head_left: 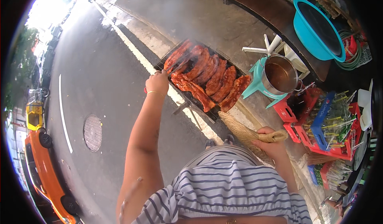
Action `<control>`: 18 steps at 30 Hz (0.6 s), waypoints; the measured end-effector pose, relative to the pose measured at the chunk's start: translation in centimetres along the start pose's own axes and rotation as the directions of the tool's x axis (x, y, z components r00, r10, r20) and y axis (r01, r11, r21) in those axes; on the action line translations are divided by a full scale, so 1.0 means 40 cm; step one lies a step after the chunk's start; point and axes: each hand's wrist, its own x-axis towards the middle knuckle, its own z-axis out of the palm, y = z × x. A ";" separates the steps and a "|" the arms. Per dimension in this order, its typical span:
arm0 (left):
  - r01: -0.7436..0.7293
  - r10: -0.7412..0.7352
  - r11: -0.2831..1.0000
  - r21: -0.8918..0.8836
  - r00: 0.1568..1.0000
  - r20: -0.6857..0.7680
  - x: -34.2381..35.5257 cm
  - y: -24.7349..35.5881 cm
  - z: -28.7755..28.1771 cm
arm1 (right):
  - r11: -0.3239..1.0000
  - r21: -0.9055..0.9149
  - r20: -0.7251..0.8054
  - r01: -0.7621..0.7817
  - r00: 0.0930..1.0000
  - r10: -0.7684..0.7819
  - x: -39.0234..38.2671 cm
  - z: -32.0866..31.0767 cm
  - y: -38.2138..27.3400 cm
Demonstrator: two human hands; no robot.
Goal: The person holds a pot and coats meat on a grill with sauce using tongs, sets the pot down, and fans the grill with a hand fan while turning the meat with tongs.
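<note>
Slabs of red-glazed meat (207,74) lie side by side on a smoking charcoal grill (215,115) in front of me. My left hand (157,82) is closed at the grill's left edge around metal tongs (178,62), whose thin arms reach over the meat at the far left. Smoke blurs their tips, so I cannot tell whether they touch a slab. My right hand (269,144) grips the looped handle of a woven straw hand fan (239,131), held low near the grill's near right corner.
To the grill's right, a steel pot (280,74) of brown sauce sits on a teal stool (257,82). Beyond are a dark table (259,2) with a blue basin (319,28), and red crates (295,132) of bottles. At left, the road has an orange car (48,172) and a manhole cover (93,132).
</note>
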 end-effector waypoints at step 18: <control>0.092 -0.056 0.956 -0.280 0.990 0.132 0.097 -0.076 0.010 | 0.958 0.216 -0.230 0.190 0.963 -0.139 0.047 -0.026 0.013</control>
